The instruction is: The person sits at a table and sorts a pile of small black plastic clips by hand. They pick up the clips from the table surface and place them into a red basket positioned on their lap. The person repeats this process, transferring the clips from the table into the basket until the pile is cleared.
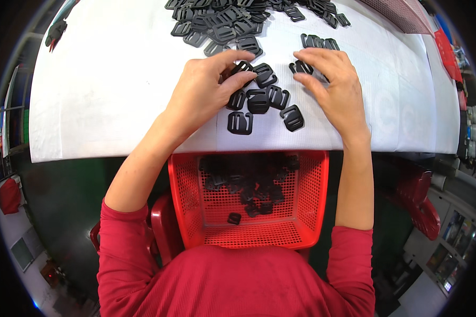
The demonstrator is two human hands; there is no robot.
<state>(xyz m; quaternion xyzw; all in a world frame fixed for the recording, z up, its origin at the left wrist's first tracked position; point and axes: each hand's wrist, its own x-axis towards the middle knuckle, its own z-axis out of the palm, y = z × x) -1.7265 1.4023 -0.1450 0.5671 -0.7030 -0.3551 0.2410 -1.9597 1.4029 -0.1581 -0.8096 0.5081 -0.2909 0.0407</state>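
My left hand (206, 79) is over the table, its thumb and forefinger curled around the edges of a black plastic strap buckle (242, 67). Another slotted buckle (264, 75) lies right beside its fingertips. Across a small gap, my right hand (330, 79) has thumb and forefinger bent around a second black buckle (301, 67); its other fingers partly hide what is under the palm. Between and below the hands, several loose buckles lie flat, among them one at the near left (240, 123) and one nearer the right hand (292, 118).
A large heap of black buckles (222, 24) covers the far middle of the white table (116, 105). A short row of buckles (320, 41) lies beyond my right hand. Below the table edge, a red perforated basket (248, 235) holds more buckles. A pink basket (399, 13) stands far right.
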